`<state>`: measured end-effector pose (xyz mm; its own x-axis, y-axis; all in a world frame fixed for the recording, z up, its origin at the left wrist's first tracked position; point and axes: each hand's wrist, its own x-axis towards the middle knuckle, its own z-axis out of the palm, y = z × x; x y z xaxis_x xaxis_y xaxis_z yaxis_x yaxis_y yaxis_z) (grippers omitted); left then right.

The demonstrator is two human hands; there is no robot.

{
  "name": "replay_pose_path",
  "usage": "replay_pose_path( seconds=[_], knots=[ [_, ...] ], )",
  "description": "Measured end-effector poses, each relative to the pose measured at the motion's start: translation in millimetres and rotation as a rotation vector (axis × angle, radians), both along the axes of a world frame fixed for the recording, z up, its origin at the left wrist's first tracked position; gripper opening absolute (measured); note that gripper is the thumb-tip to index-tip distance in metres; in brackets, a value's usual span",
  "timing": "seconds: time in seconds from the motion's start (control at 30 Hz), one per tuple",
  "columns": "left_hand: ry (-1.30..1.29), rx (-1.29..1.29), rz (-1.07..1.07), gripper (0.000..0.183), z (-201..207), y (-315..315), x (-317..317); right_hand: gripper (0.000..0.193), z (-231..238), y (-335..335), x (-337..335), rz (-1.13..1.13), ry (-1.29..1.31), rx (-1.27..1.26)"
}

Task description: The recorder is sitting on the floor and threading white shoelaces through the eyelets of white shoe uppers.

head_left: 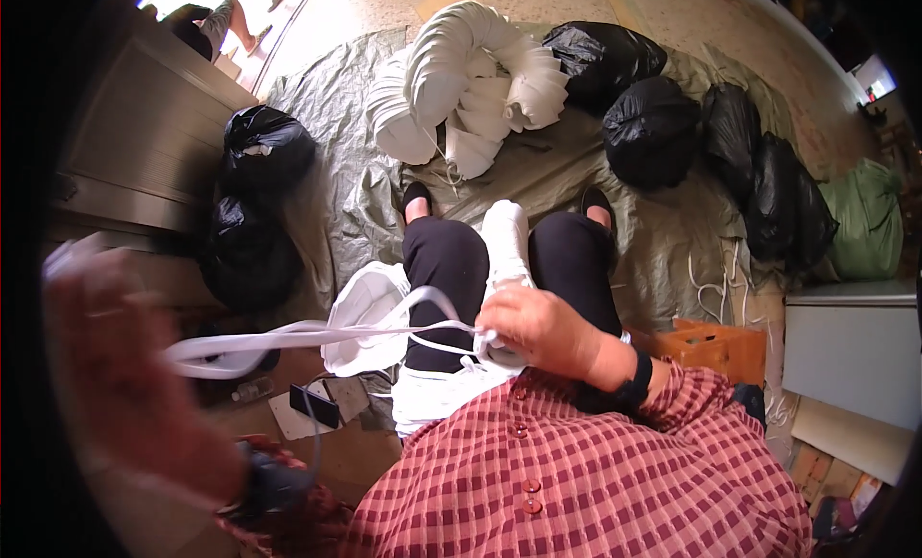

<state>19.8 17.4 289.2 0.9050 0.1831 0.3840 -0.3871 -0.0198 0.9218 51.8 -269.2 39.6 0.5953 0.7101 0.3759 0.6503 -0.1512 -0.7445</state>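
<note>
The right hand [538, 329] rests over the lap, fingers clamped on a white strap [317, 334] stretched leftward across the knees; the blurred left hand [115, 366] is raised near the camera, its fingers' state unclear; stacked white trays [471, 83] and black bags [653, 126] lie on the tarp [355, 193].

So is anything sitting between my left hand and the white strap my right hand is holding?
Nothing visible: the white strap runs from the right hand across open air toward the blurred, raised left hand, passing above the white piece by the knee.
</note>
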Motion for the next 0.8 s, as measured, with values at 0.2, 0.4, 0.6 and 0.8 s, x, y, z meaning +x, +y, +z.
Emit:
replay_pose_path(
  seconds=[0.2, 0.4, 0.6, 0.8],
  knots=[
    [0.535, 0.376, -0.319, 0.018, -226.3, -92.4, 21.9, 0.022, -5.5, -11.0, -12.8, -0.010, -0.037, -0.023],
    [0.466, 0.566, -0.282, 0.015, -273.7, -102.9, 28.1, 0.023, -2.3, -12.4, -13.8, -0.001, -0.058, -0.040],
    [1.286, -0.177, -0.407, 0.021, -271.3, -98.1, 38.5, 0.011, -3.5, -17.8, -28.1, 0.232, 0.066, -0.162],
    [1.086, 0.250, -0.291, 0.018, -291.6, -107.9, 36.2, 0.010, -10.6, -9.5, -34.7, 0.316, 0.127, -0.105]
  ],
)
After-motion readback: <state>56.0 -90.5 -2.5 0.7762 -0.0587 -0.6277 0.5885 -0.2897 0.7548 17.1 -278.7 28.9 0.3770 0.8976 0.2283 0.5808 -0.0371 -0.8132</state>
